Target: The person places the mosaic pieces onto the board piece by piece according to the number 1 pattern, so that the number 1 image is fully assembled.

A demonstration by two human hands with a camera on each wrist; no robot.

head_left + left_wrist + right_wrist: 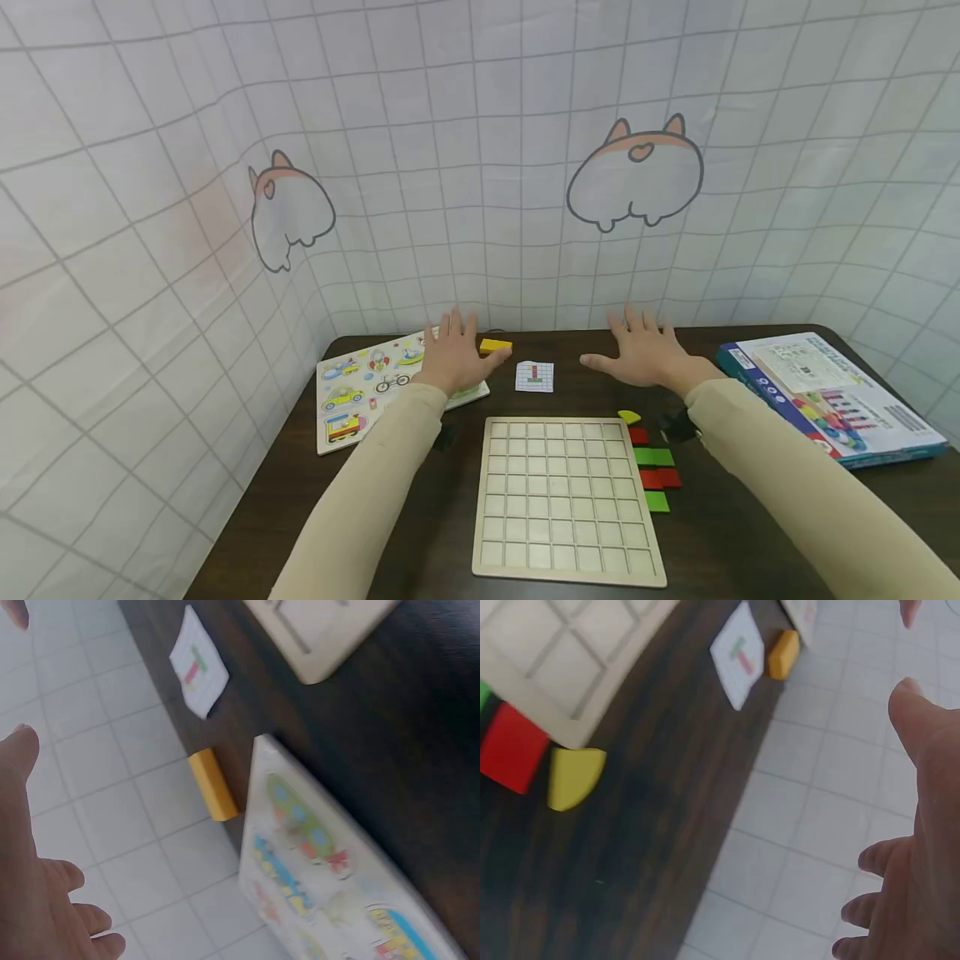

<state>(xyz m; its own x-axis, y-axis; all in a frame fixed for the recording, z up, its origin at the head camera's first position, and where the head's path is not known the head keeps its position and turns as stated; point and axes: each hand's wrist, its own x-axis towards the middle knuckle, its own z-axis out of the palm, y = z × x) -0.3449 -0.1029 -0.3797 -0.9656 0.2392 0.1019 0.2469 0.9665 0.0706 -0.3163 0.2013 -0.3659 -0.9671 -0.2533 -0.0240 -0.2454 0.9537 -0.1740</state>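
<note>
My left hand (453, 360) is held up with its fingers spread, in front of the picture puzzle board (390, 367) in the head view. My right hand (647, 357), fingers also spread and nothing in them, is raised over the table's right half. Between them lies a small paper card (535, 385) with a green, red and yellow figure on a grid. A yellow block (213, 784) sits by the table's far edge. Nearer to me is a wooden grid board (558, 484) with bare squares. Along its right side lie a yellow quarter-round piece (576, 778), red pieces (660, 478) and green pieces (655, 457).
A boxed set (832, 400) lies at the right of the dark table (697, 542). Behind and to the left hangs a white checked curtain (480, 167) with cartoon animals on it, close to the table's far edge.
</note>
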